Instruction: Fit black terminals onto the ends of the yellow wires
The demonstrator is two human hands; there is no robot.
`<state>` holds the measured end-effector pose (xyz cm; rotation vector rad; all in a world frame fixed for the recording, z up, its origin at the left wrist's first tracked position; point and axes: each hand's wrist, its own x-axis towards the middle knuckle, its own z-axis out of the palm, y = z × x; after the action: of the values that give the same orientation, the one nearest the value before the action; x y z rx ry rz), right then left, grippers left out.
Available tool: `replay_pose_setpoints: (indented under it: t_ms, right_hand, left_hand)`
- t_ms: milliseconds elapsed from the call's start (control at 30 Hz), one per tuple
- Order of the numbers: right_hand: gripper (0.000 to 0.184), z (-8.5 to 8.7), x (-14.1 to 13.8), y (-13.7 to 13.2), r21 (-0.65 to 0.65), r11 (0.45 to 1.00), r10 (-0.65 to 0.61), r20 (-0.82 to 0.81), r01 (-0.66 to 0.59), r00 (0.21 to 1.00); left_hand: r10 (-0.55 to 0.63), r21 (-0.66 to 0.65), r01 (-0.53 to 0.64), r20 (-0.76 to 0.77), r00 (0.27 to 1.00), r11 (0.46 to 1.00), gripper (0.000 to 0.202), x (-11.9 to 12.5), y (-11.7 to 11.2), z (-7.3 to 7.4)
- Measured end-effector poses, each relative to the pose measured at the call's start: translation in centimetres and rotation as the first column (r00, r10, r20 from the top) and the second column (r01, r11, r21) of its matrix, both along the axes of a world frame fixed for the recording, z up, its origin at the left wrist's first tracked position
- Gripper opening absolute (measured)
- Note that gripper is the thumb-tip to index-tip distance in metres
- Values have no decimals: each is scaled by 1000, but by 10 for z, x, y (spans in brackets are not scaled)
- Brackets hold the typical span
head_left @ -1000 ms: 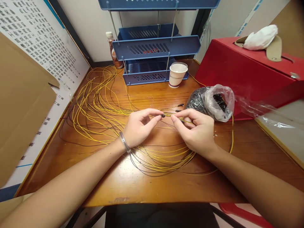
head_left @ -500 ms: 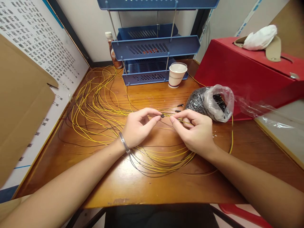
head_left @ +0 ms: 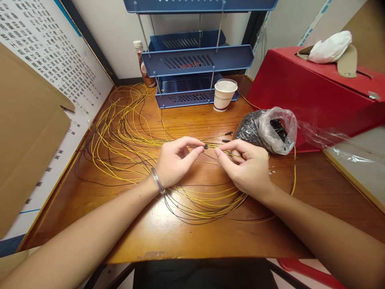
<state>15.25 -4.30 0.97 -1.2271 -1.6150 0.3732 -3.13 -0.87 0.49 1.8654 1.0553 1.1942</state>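
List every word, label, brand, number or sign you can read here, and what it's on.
"NE": brown bottle; the rest of the name can't be read.
"第": repeated down the lower part of the printed board; most of its other characters are too small or blurred.
Paper cup: a printed line, too small to read.

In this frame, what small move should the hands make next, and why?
Probably ease the right hand slightly toward the left hand: the left pinches a small black piece between thumb and forefinger, the right seems to pinch a thin yellow wire, and a gap separates their fingertips. The wire's end is not clear.
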Motion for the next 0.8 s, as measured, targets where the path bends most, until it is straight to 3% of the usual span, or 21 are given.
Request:
replay_pose_setpoints:
  t_ms: [800]
  right_hand:
    - [6,0,0,0,120,993,11,70,-20,997]
  left_hand:
    - [-10,75,8,20,1000,997,10,0,0,-1]
